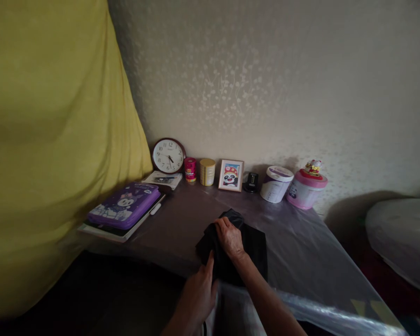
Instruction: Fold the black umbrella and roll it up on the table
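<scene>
A crumpled piece of black cloth (255, 247) lies near the front edge of the table, partly bunched up; its exact kind cannot be made out. My right hand (229, 238) presses on top of it, fingers curled into the bunched fabric. At the cloth's near left edge is my left hand (200, 291), with the index finger stretched along the fabric and the thumb just below. The cloth's edge seems to lie between that finger and thumb. My right forearm covers part of the cloth.
A purple case (126, 205) rests on books at left, beside a yellow curtain (56, 140). Along the wall stand a clock (168, 156), a red can (190, 170), a yellow can (207, 172), a framed panda picture (231, 175) and two tubs (276, 185). Plastic covers the table (294, 247).
</scene>
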Demonstrator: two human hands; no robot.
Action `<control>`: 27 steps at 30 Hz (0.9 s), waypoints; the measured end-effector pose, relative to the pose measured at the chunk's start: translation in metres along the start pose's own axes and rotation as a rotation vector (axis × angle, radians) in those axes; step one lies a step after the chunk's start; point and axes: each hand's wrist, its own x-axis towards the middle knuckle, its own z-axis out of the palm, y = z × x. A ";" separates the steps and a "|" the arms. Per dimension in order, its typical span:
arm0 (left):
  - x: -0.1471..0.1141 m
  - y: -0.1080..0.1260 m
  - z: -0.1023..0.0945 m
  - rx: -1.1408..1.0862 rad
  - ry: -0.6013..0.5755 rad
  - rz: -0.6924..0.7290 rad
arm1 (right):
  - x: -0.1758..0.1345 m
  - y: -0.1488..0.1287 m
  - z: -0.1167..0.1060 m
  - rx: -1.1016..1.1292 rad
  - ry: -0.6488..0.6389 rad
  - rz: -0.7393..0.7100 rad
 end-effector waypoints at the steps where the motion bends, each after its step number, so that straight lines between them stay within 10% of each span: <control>1: -0.001 0.000 0.000 -0.013 0.006 0.003 | 0.000 0.000 0.000 -0.007 0.001 -0.002; 17: -0.001 0.008 -0.005 0.166 -0.005 0.026 | -0.009 0.028 -0.001 0.302 0.094 -0.075; 27: 0.000 0.007 -0.008 0.112 -0.051 0.040 | 0.036 0.104 0.000 0.772 -0.106 0.343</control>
